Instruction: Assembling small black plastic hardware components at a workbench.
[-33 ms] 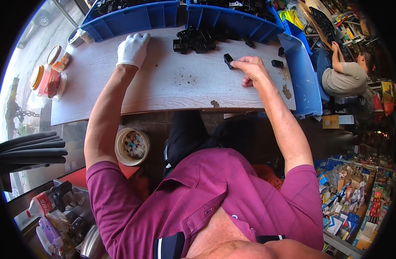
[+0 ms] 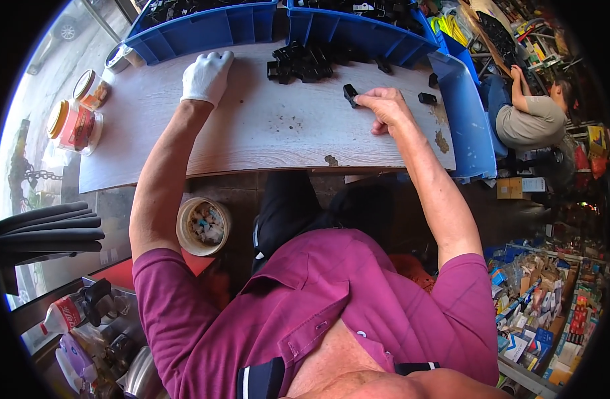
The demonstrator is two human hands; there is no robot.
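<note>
My right hand, bare, pinches a small black plastic block by its near end, between thumb and fingers, over the right half of the pale wooden table. My left hand, in a white glove, rests on the table's left half near the blue bins. Its fingers are curled; their undersides are hidden, so I cannot see whether they hold anything. Between and beyond the hands lies a pile of similar black parts. Two loose black pieces lie right of my right hand, the nearer one on its side.
Two blue bins filled with black parts line the table's far edge. A pale blue plastic panel borders its right side. Lidded jars stand at the left edge. Below is a waste bucket. Another person sits at far right.
My left hand has shifted very slightly to the right. The black block in my right hand has turned a little.
</note>
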